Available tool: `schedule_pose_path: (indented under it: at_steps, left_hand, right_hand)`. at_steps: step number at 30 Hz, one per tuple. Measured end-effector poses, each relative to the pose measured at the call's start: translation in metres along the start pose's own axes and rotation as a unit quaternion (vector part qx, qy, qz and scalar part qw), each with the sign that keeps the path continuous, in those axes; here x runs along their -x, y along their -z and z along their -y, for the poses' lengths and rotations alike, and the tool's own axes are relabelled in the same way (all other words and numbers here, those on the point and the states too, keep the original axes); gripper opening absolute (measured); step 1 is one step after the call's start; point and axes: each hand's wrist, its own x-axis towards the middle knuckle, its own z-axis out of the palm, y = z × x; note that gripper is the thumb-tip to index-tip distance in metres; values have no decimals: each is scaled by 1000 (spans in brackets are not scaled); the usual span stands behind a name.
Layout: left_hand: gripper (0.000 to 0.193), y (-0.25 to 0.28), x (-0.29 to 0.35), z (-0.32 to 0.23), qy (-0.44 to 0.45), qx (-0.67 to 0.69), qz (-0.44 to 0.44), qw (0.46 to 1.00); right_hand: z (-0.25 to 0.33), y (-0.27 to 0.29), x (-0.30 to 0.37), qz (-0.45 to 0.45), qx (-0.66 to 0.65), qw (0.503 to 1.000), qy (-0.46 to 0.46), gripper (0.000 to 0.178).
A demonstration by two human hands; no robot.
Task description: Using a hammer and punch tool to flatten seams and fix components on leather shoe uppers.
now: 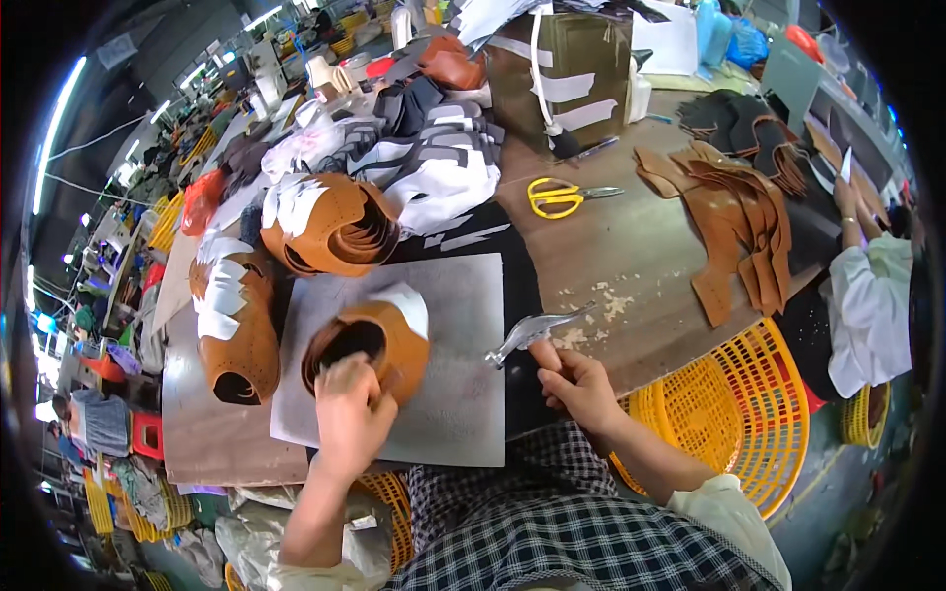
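Head view, the only one to go on. From where I'm standing: brown leather piece [412, 353] on the gray board [468, 295] that lies on the counter [222, 448], curled into a ring, white patch at its far right side. Left grip [352, 409] at the near rim, fingers bent in; blurred, so can't tell whether they pinch the edge or only rest on it. Right grip [579, 392] closed round the handle of a hammer [527, 334], metal head apart from the leather, by the board's right edge.

Handling, my guess: leather light, bendable but springy, likely to hold its curl; dull face, shouldn't slip much; not fragile, could crease or mark. Take it at the rim, thumb inside the opening, fingers outside. Hammer probably head-heavy, slick on the metal; handle is the place to hold.

Hard to see: ring's inside is dark, layer count unclear. Brown bundle [330, 219] behind shows nested layers, so this one may too. Underside against the board hidden. Left fingertips lost in blur; white patch smeared. Most of the hammer handle covered by the hand. Both sleeves cut off at the lower edge. Co-worker's white sleeve [869, 315], far right, bent by the lens.
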Motion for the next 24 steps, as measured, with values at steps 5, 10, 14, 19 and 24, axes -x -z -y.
schedule_pose_path:
  at_steps: [5,10,14,19,24]
  left_hand:
    - [13,-20,17,-8,39,-180,-185,965]
    - [11,-18,58,14,68,-193,-206,957]
    - [12,-13,46,8,65,-89,-165,980]
    - [14,53,47,-45,-121,161,-80,976]
    - [14,12,91,-58,-104,259,222,934]
  right_hand:
    - [1,1,3,-18,-3,1000,-4,19]
    - [-1,-6,-1,-25,22,999,7,19]
    - [-1,-5,-3,-64,16,998,-17,19]
    - [1,-8,7,-130,4,991,39,11]
    - [56,-22,28,-36,192,967,163,19]
